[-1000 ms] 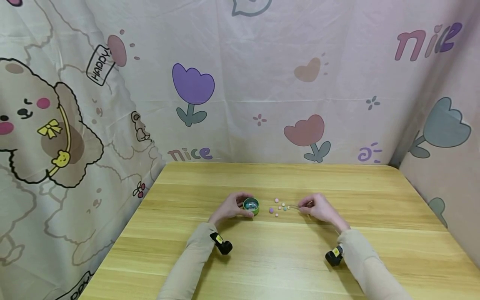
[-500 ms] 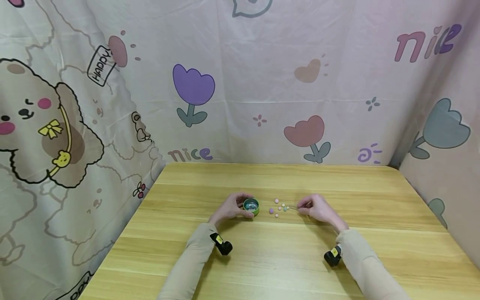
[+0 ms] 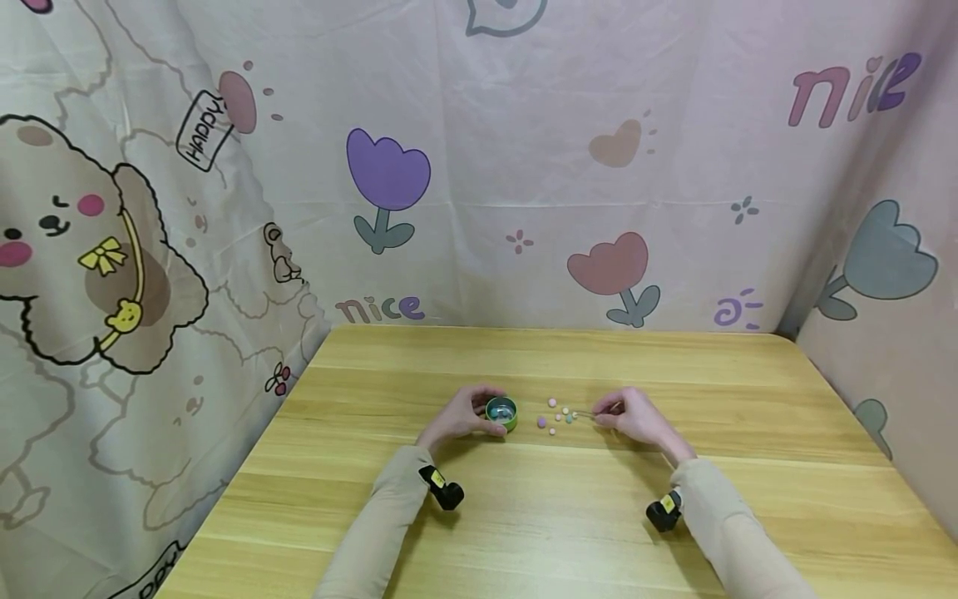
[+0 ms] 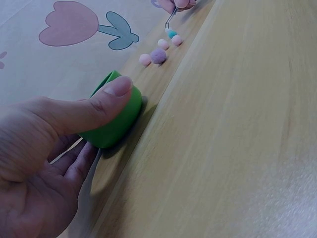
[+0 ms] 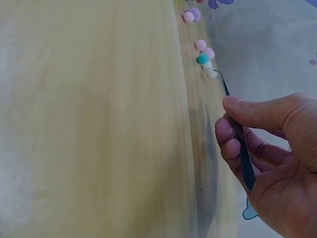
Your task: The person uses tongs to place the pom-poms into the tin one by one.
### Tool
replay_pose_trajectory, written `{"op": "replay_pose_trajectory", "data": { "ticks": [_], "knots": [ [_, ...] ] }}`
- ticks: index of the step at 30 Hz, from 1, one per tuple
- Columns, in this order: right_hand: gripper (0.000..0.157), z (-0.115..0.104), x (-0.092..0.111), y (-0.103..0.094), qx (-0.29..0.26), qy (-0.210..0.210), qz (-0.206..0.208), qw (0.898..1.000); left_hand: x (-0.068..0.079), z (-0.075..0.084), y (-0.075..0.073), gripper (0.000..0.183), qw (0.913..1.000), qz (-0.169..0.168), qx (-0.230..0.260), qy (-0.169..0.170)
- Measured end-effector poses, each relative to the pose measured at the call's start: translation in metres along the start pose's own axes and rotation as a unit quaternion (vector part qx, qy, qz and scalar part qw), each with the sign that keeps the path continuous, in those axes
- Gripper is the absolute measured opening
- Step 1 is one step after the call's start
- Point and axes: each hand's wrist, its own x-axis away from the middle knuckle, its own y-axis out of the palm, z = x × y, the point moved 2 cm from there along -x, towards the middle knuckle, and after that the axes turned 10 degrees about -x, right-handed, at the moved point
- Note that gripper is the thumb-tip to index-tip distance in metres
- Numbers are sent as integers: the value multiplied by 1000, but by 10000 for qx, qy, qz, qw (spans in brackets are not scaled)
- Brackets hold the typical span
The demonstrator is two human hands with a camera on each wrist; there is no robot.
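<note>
Right of centre, your right grip point(image 3: 634, 416) pinches tweezers point(image 5: 242, 148) at a white ball point(image 5: 211, 74), likely light and squashy, best nipped mid-sides, your left grip point(image 3: 460, 414) curled round the green cup point(image 4: 119, 124).

At lower left, the left hand point(image 4: 44, 131) gripped a green container point(image 4: 119, 121); colored balls point(image 4: 158, 56) lay at upper center.

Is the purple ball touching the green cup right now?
Apart: the head view shows bare table between the purple ball and the near wall of the green cup.
</note>
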Motion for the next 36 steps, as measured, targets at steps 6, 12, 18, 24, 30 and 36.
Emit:
{"op": "replay_pose_trajectory", "data": {
  "ticks": [6,12,18,24,30,36],
  "knots": [
    [14,-1,-1,-1,-15,80,15,10000,1,1,0,61,10000,3,10,-7],
    [14,-4,-1,-2,12,29,56,10000,1,2,0,61,10000,-9,39,10],
    [13,-13,-3,-2,158,-83,172,9997,1,1,1,62,10000,-37,71,15],
    [12,-23,-5,1,256,-201,194,9993,1,1,2,62,9999,-40,106,-35],
    [12,-32,-10,5,270,-371,148,9988,2,2,0,62,9999,-61,135,-44],
    [12,-43,-15,11,217,-544,108,9982,2,2,1,61,9999,-57,127,-44]
  ]
}}
